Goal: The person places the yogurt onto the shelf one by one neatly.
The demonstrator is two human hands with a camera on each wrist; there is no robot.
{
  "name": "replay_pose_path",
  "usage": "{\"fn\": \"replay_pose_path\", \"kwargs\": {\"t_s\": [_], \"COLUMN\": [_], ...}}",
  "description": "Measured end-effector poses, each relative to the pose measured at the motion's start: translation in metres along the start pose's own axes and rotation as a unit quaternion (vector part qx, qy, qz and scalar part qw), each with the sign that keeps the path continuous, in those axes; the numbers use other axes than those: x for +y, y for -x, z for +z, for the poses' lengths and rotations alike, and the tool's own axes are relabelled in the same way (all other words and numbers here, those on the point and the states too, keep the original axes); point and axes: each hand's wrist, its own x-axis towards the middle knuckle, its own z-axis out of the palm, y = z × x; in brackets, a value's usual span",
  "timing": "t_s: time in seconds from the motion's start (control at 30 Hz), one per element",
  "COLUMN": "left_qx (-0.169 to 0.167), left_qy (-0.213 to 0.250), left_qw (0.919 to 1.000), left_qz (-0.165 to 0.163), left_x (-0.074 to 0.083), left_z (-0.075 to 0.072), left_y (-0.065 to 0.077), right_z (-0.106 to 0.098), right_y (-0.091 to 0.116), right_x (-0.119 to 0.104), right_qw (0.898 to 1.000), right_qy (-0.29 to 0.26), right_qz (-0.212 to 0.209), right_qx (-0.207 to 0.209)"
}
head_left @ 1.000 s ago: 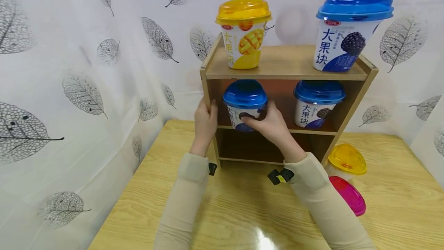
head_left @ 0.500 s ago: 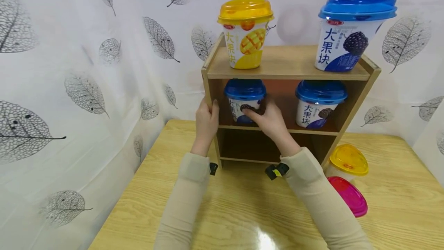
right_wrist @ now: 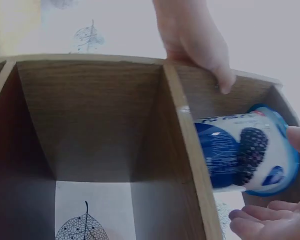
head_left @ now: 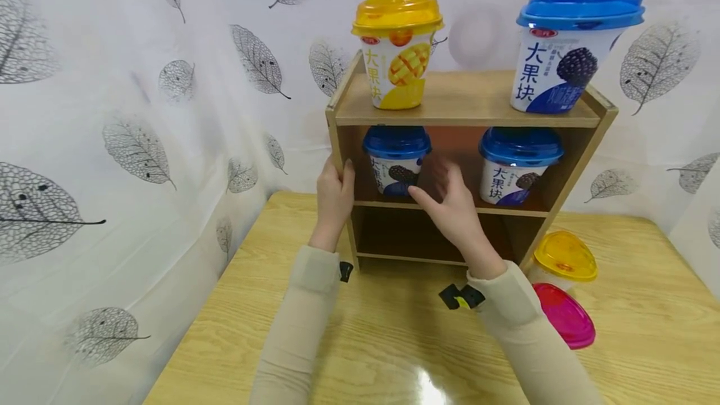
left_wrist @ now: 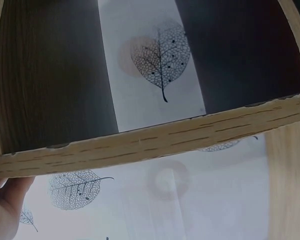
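Observation:
On the left of the shelf's middle compartment stands a blue-lidded yogurt cup (head_left: 394,170) with a blackberry picture. My right hand (head_left: 452,211) is just to its right, thumb and fingers spread apart around nothing; in the right wrist view, the same yogurt cup (right_wrist: 240,152) sits beside those parted fingers (right_wrist: 270,220). My left hand (head_left: 334,199) grips the left side panel of the small wooden shelf (head_left: 467,99), thumb over its front edge. Another blackberry yogurt cup (head_left: 516,174) stands at the right of that compartment.
On the shelf top are a yellow mango yogurt cup (head_left: 396,61) and a blue-lidded blackberry cup (head_left: 554,67). Right of the shelf, a yellow-lidded cup (head_left: 564,255) and a pink lid (head_left: 565,316) are on the wooden table (head_left: 394,342). Leaf-patterned curtain (head_left: 197,30) hangs behind.
The yogurt cup went from the right hand's grasp deeper into the middle compartment and was let go. The right hand has drawn back to the right; the left hand stayed on the panel.

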Motion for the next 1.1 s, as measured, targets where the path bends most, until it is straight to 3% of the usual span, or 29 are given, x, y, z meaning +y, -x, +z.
{"fn": "replay_pose_path", "kwargs": {"t_s": [0.33,0.83,1.1], "left_qx": [-0.002,-0.008,-0.001], "left_qy": [-0.003,0.007,0.008], "left_qw": [1.0000,0.9999,1.0000], "left_qz": [-0.008,-0.007,-0.002], "left_x": [-0.002,-0.002,-0.004], "left_z": [0.002,0.002,0.003], "left_y": [-0.001,-0.002,-0.002], "right_z": [-0.022,-0.058,-0.087], "right_y": [0.052,0.108,0.126], "right_x": [0.005,0.027,0.049], "right_qw": [0.999,0.991,0.983], "right_qy": [0.021,0.133,0.175], "right_qz": [-0.015,-0.016,0.018], "right_qx": [-0.021,0.025,0.049]}}
